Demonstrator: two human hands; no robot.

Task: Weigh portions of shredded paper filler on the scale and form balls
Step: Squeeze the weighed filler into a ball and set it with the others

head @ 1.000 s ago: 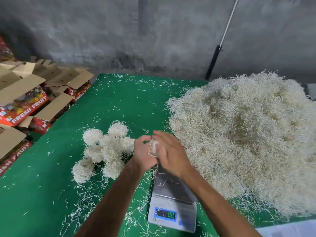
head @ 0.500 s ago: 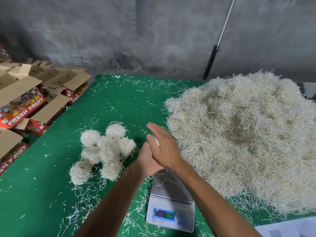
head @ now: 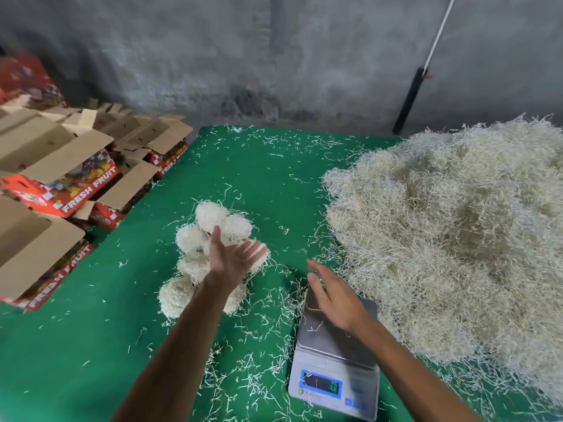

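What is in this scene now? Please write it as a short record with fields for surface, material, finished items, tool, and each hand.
surface: green table
material: big heap of shredded paper, on the right
finished items: cluster of paper balls, left of the scale
tool: scale, platform bare apart from stray shreds
left hand: open, over the balls
right hand: open, above the scale

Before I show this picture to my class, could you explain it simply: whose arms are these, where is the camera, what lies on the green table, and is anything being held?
There is no machine; a person wears the camera on their head, looking down at their own arms. The left hand is open above a cluster of paper balls. The right hand is open over the scale, whose pan looks bare apart from stray strands. Neither holds anything. A big heap of shredded paper lies on the right of the green table. Fruit cartons are stacked at the left.
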